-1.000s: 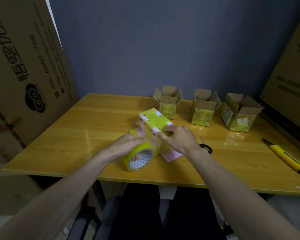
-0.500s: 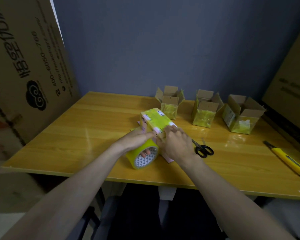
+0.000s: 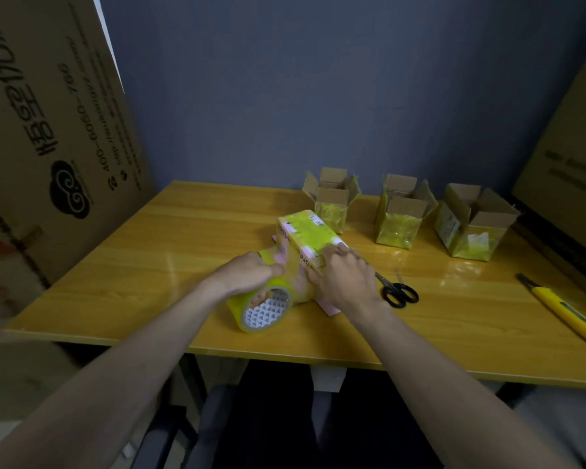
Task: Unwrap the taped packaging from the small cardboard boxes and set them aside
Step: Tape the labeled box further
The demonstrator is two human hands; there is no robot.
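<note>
A small box wrapped in yellow tape (image 3: 307, 233) stands on the wooden table (image 3: 149, 265) just ahead of me. My left hand (image 3: 247, 274) grips a roll of yellow tape (image 3: 263, 308) pressed against the box's near left side. My right hand (image 3: 344, 280) lies flat on the box's near end, fingers pressed on its top edge. Pink paper (image 3: 330, 308) lies under the box. Three opened cardboard boxes with yellow tape on their sides stand at the back: one (image 3: 332, 198), a second (image 3: 403, 209), a third (image 3: 471, 221).
Black-handled scissors (image 3: 398, 292) lie just right of my right hand. A yellow utility knife (image 3: 565, 309) lies near the table's right edge. Large cardboard sheets lean at the left (image 3: 48, 130) and the right (image 3: 569, 157). A blue wall stands behind.
My right hand has slid along the box's near end, uncovering the scissors. My left hand with the tape roll stays against the box. My view has shifted slightly.
</note>
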